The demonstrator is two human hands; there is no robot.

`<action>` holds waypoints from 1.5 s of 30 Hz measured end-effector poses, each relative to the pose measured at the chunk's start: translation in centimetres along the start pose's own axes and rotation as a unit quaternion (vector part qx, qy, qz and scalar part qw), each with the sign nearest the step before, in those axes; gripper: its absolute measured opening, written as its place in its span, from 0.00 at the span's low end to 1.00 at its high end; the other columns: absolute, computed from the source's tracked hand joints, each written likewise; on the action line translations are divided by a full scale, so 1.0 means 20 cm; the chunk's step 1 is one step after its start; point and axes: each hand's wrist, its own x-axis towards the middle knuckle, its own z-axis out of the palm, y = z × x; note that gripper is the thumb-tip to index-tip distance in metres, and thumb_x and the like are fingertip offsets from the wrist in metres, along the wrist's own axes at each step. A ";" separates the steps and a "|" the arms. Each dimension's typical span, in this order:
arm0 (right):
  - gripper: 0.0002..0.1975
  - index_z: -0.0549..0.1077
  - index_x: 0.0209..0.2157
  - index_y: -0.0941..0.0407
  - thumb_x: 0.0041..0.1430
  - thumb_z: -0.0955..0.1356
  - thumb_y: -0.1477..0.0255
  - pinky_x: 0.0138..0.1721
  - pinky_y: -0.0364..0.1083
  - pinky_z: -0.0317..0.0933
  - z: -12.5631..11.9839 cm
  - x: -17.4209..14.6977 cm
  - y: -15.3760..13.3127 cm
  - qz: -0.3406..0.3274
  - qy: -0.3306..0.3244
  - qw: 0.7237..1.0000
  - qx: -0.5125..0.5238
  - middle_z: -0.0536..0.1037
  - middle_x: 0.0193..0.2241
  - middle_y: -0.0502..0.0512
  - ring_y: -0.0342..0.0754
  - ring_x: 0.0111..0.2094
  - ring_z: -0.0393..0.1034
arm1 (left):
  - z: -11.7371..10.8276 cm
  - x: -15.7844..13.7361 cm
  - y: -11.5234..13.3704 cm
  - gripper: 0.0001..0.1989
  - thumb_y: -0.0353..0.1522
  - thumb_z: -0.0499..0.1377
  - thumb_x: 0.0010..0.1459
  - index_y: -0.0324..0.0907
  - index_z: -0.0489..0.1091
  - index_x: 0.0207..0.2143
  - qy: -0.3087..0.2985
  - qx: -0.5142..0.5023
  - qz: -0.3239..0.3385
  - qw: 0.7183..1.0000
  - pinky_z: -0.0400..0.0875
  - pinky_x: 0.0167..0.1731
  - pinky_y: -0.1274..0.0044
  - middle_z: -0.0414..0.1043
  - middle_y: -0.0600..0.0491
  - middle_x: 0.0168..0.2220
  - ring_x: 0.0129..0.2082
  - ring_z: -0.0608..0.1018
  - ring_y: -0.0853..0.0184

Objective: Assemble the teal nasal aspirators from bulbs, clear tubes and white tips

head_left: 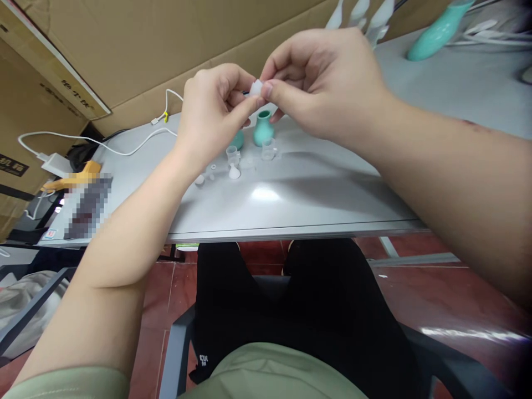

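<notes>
Between the fingertips of my left hand [220,105] and my right hand [328,83] is a small white piece [256,87], pinched from both sides above the table; its exact kind is too small to make out. Below it stands a teal vase-shaped part [264,130] with an open top. A second teal part [238,140] is partly hidden by my left hand. In front of these are a clear cup-like part [269,148], another clear part [233,155], a white cone-shaped piece [234,172] and several tiny white bits [200,179].
Cardboard [166,44] walls the back of the grey table [291,210]. White-tipped bottle-like parts [378,22] and a teal handle-shaped piece [436,36] lie at the back right. A white cable [133,149] and a yellow-orange tool [78,174] are at left.
</notes>
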 end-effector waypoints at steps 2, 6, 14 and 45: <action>0.21 0.85 0.37 0.57 0.70 0.72 0.98 0.30 0.32 0.69 -0.01 0.01 0.00 0.007 -0.010 1.000 0.000 0.85 0.29 0.44 0.35 0.30 0.79 | -0.01 -0.01 0.00 0.22 0.63 0.75 0.67 0.58 0.87 0.42 0.000 0.002 0.023 1.000 0.82 0.36 0.51 0.84 0.48 0.32 0.29 0.84 0.48; 0.19 0.85 0.38 0.57 0.73 0.74 0.96 0.30 0.30 0.71 -0.05 0.02 -0.01 0.006 -0.026 1.000 -0.007 0.86 0.31 0.44 0.35 0.31 0.83 | -0.05 -0.02 0.12 0.20 0.58 0.76 0.77 0.53 0.91 0.46 -0.015 -0.027 0.044 0.999 0.86 0.37 0.54 0.91 0.46 0.40 0.34 0.90 0.51; 0.21 0.81 0.37 0.58 0.69 0.76 1.00 0.29 0.31 0.78 -0.03 0.02 -0.01 -0.033 -0.002 0.996 0.081 0.85 0.28 0.45 0.40 0.32 0.89 | -0.08 -0.01 0.28 0.06 0.43 0.74 0.66 0.54 0.89 0.39 -0.005 -0.021 0.041 0.999 0.88 0.33 0.58 0.86 0.51 0.32 0.30 0.88 0.53; 0.05 0.98 0.50 0.60 0.76 0.85 0.76 0.55 0.46 0.73 -0.24 0.08 -0.09 0.241 -0.386 0.789 -0.412 0.92 0.35 0.43 0.39 0.38 0.87 | -0.19 -0.04 0.51 0.06 0.32 0.73 0.72 0.48 0.92 0.41 -0.367 0.156 0.079 0.913 0.82 0.45 0.66 0.91 0.51 0.37 0.34 0.87 0.60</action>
